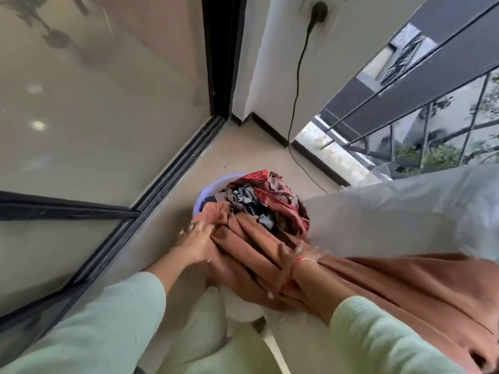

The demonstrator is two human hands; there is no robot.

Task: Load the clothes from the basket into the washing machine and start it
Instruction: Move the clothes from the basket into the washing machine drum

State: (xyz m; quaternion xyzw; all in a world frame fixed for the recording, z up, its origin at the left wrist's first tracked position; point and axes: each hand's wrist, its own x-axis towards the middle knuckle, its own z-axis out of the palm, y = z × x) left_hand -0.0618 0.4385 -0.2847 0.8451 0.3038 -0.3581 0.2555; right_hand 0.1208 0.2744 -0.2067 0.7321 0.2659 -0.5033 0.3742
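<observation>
A pale purple basket stands on the floor, heaped with red, dark and patterned clothes. A large rust-brown cloth lies over the near side of the heap and trails off to the right. My left hand grips the brown cloth at its left edge. My right hand, with a red and white bangle on the wrist, holds the same cloth on the right; its fingers are blurred. The washing machine, under a clear plastic cover, stands to the right of the basket.
A glass sliding door with a black frame runs along the left. A black power cable hangs from a wall socket down to the floor behind the basket. A metal railing borders the balcony at the right.
</observation>
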